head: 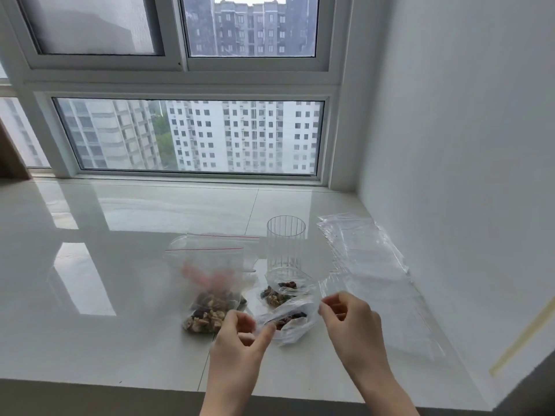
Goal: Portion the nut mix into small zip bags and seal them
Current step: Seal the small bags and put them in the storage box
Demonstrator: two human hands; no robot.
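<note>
The left hand (240, 331) and right hand (345, 313) each pinch one end of the mouth of a small zip bag (288, 324) holding a nut portion. The bag lies between the hands, its long axis running left to right, tilted up toward the right; both hands are equally near. Sealing appears to be the current step. Just beyond lies a second small bag (280, 292) of nuts. Left of it is the large bag (210, 292) of nut mix. Farther stands a ribbed glass (285, 244); empty bags (363, 259) lie right. No legible writing.
</note>
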